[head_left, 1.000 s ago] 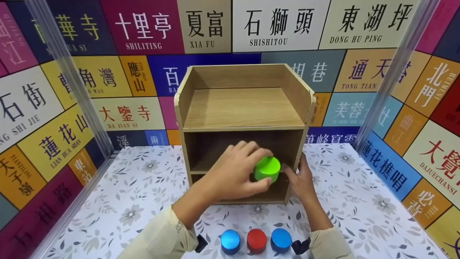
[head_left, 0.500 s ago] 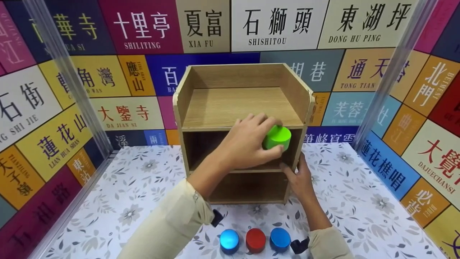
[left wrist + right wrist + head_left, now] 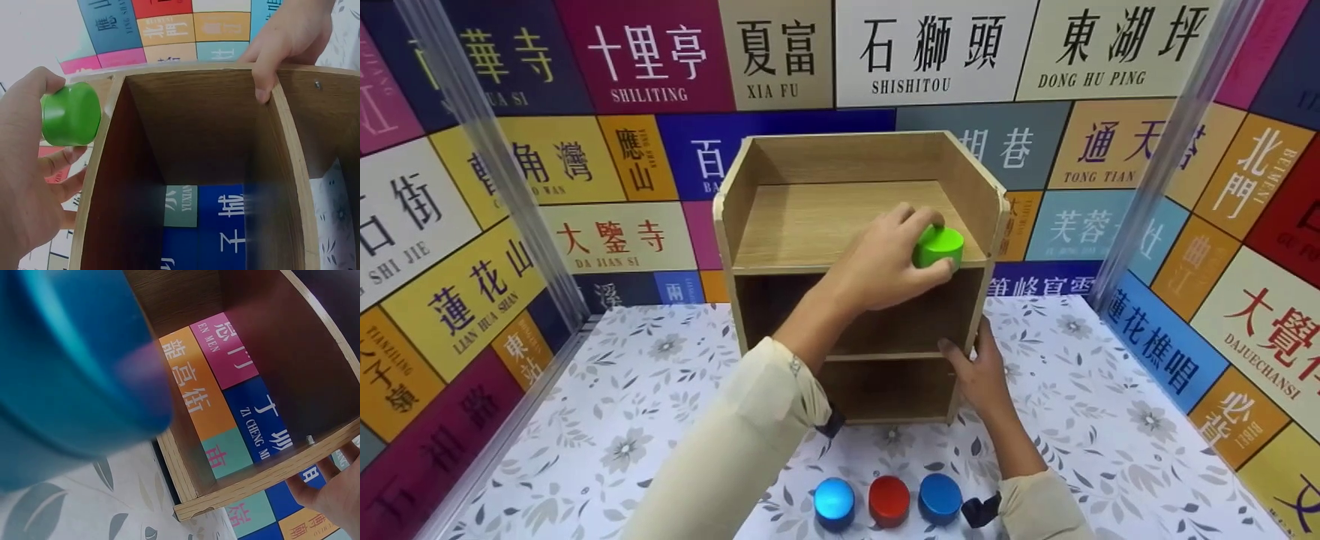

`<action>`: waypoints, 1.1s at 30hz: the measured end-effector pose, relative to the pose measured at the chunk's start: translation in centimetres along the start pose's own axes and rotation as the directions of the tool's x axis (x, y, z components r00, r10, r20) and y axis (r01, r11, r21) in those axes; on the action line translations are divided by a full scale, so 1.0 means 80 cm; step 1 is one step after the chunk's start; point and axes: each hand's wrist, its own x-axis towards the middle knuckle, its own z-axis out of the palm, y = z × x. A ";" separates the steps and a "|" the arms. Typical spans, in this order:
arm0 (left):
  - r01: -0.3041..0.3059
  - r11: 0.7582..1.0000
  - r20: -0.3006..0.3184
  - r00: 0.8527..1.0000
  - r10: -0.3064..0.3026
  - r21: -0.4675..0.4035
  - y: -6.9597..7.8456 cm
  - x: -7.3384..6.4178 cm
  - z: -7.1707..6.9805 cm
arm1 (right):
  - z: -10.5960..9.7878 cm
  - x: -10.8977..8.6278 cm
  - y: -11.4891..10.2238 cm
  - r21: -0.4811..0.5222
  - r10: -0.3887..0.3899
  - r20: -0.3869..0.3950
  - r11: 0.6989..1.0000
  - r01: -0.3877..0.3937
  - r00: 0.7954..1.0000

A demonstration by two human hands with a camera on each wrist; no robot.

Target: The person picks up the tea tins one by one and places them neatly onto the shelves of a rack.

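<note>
My left hand (image 3: 889,259) pinches a bright green round cylinder (image 3: 940,248) between thumb and fingers, at the front right of the top board of a small wooden shelf (image 3: 840,217). In the left wrist view the green cylinder (image 3: 72,114) shows close beside the top board's front edge. My right hand (image 3: 984,375) grips the shelf's right side panel, its thumb at the front end of the middle board. That thumb also lies over the board edge in the left wrist view, where the right hand (image 3: 289,42) appears at the top.
In front of the shelf stand a light blue cylinder (image 3: 834,501), a red cylinder (image 3: 889,499) and a darker blue cylinder (image 3: 940,496) in a row on the floral tablecloth (image 3: 660,420). The shelf has two open compartments below its top. Sign-printed walls (image 3: 930,52) surround the table.
My left hand has carried the green cylinder upward from in front of the lower compartments to the level of the top board. The right hand keeps its hold on the side panel.
</note>
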 end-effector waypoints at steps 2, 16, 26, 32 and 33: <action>0.010 1.000 0.003 1.000 -0.010 0.000 -0.002 0.006 0.000 | -0.001 0.000 0.000 -0.008 -0.002 0.002 1.000 0.002 1.000; 0.083 0.996 0.054 0.995 -0.084 0.027 -0.004 0.036 0.008 | -0.002 0.000 0.001 0.003 -0.003 0.003 1.000 0.002 1.000; 0.095 0.994 0.039 0.995 -0.097 0.051 -0.006 0.042 0.015 | -0.001 0.000 0.001 0.024 -0.010 0.001 1.000 0.010 1.000; 0.105 0.993 0.034 0.994 -0.107 0.048 -0.005 0.043 0.017 | -0.001 0.000 0.000 0.051 -0.020 -0.002 0.998 0.020 1.000; 0.108 0.993 0.034 0.993 -0.110 0.048 -0.005 0.043 0.017 | -0.001 0.000 0.001 0.055 -0.021 -0.001 0.998 0.021 1.000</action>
